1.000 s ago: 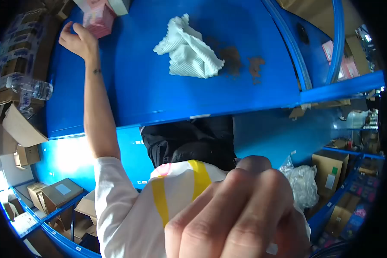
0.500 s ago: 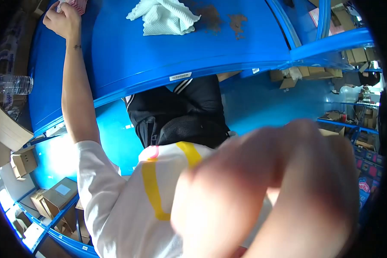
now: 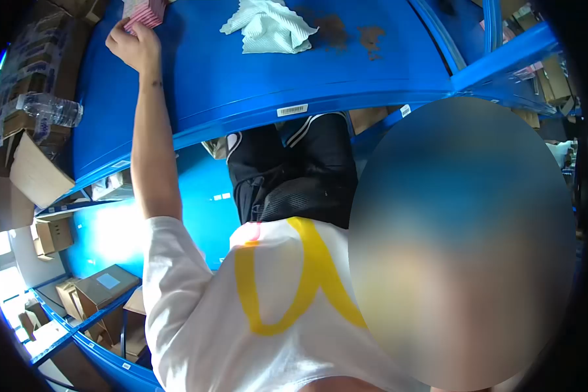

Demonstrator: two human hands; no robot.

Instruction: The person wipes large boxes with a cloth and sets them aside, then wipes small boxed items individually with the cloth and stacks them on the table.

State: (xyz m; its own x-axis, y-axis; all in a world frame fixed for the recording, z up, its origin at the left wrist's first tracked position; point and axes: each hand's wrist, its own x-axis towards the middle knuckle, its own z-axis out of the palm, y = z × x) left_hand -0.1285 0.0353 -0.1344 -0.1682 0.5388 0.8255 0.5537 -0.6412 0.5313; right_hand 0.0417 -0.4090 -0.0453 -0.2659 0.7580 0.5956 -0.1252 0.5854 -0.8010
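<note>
My left hand (image 3: 135, 44) reaches over the blue shelf surface (image 3: 196, 72) at the upper left. Its fingers are curled closed on the near edge of a pink-and-white striped packet (image 3: 145, 12), which the top of the view partly cuts off. To the right of this hand lies a crumpled, pale ribbed cloth (image 3: 274, 29). Brown smudges (image 3: 371, 39) mark the surface beside the cloth. A large blurred patch covers the right side, with skin-coloured smears in it. My right hand cannot be made out there, so its fingers are hidden.
A clear plastic bottle (image 3: 53, 110) lies by taped cartons (image 3: 49, 62) at the left. An open cardboard flap (image 3: 40, 171) juts out below it. Cardboard boxes (image 3: 104, 287) sit on lower blue racks. A blue upright post (image 3: 493, 26) stands at the upper right.
The view has shifted, so the shelf and cloth appear farther right. My left hand and the striped packet sit lower, with more of the packet showing. The blurred right hand is now obscured by the patch.
</note>
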